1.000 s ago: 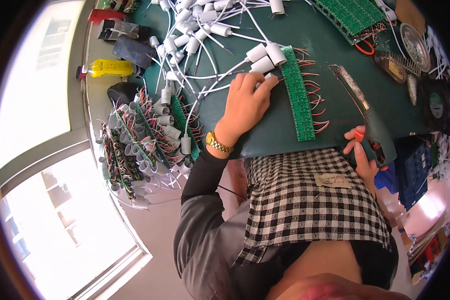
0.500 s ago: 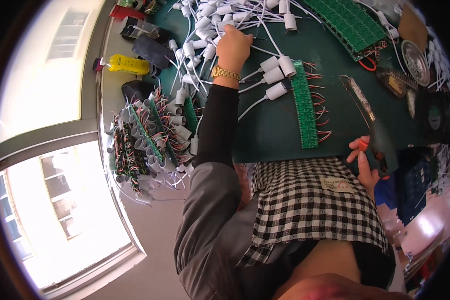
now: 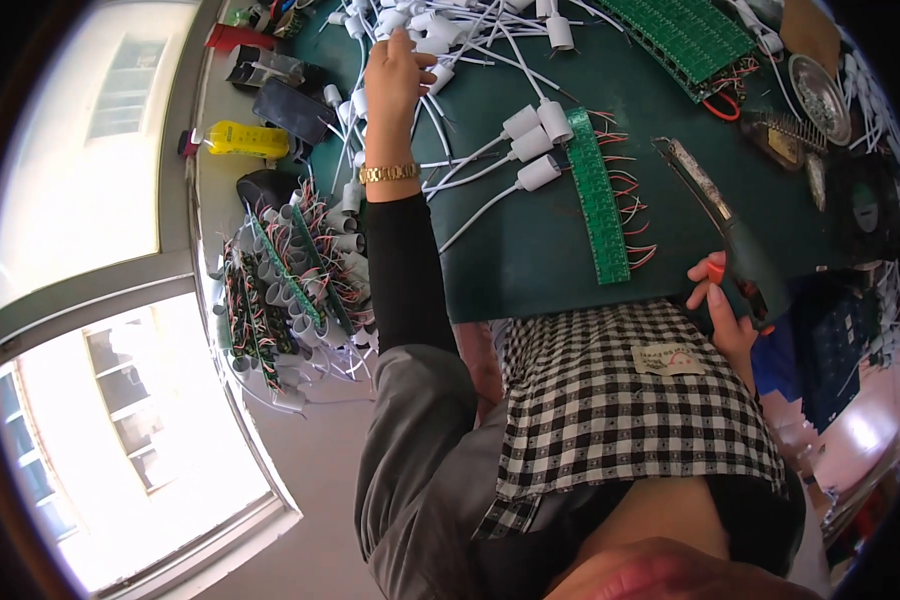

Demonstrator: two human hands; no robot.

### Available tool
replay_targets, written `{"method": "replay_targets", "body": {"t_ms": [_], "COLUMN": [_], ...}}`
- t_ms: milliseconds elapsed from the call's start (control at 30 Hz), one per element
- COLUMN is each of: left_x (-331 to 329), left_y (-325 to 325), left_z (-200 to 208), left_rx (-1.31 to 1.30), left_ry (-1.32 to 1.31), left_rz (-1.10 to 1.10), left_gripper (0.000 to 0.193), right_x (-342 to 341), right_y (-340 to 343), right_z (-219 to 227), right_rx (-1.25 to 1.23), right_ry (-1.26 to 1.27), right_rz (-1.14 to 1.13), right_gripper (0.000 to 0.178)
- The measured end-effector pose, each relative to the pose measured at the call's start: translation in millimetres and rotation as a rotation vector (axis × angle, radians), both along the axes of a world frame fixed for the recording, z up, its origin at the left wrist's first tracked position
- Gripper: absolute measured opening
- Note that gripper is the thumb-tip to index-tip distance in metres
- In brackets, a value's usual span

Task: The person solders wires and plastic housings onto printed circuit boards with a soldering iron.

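Note:
My left hand (image 3: 396, 78), with a gold watch band on its wrist, reaches over the pile of white cylindrical sockets with cables (image 3: 438, 32) at the far edge of the table. Its fingers look apart, with nothing plainly held. At the right, my right hand (image 3: 726, 318) is wrapped round the handle of a soldering gun (image 3: 755, 255) with an orange trigger. The gun's metal tip points away and to the left. Between the hands lies a green circuit board strip (image 3: 598, 200) with red and white wires along its right side. Three white sockets (image 3: 538, 173) lie at its upper left side.
Stacked green boards (image 3: 685, 45) lie at the far right, near a metal dish (image 3: 820, 98) and a brush (image 3: 785, 140). On the left are a yellow bottle (image 3: 245, 139), a dark phone (image 3: 292, 110) and a bundle of wired boards with sockets (image 3: 295, 285).
My left hand has moved left across the socket pile, and its fingers have spread. The right hand still holds the soldering gun. The whole view has shifted slightly.

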State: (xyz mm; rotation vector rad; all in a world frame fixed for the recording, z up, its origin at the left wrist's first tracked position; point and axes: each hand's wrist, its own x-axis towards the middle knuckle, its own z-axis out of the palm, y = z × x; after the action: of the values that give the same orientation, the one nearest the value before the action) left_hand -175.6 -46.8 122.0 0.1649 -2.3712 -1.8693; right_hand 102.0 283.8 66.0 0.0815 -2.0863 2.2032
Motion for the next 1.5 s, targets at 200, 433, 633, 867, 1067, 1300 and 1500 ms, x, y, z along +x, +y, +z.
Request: {"method": "replay_targets", "body": {"t_ms": [200, 433, 633, 867, 1067, 1300, 1500], "left_x": [-43.6, -86.9, -57.0, 78.4, 159.5, 152.3, 141.1], "left_y": [28.4, 22.2, 16.2, 37.4, 55.6, 71.8, 86.3], "left_z": [-47.2, -64.4, -10.5, 48.3, 33.1, -61.7, -84.6], "left_rx": [-0.860, -1.149, -0.639, -0.748, -0.704, -0.706, -0.690], "left_ry": [0.121, 0.308, 0.711, 1.113, 0.937, 0.661, 0.646], "left_rz": [0.099, 0.170, 0.151, -0.044, -0.335, -0.420, -0.271], "left_gripper": [0.060, 0.044, 0.038, 0.025, 0.029, 0.026, 0.013], "right_x": [-1.5, 5.1, 10.6, 8.0, 1.9, -1.3, -1.8], "right_y": [-6.0, 0.2, 3.3, 1.1, -2.9, -11.1, -17.5], "right_z": [-0.7, -1.6, 2.4, -2.8, 4.0, -0.1, -0.6], "right_rx": [-0.014, -0.016, -0.011, -0.063, -0.061, -0.053, -0.055], "right_ry": [0.009, -0.035, -0.059, -0.084, -0.128, -0.137, -0.195], "right_rz": [0.075, 0.035, -0.039, -0.043, -0.020, 0.040, 0.149], "right_gripper": [0.031, 0.031, 0.030, 0.033, 0.033, 0.032, 0.033]}}
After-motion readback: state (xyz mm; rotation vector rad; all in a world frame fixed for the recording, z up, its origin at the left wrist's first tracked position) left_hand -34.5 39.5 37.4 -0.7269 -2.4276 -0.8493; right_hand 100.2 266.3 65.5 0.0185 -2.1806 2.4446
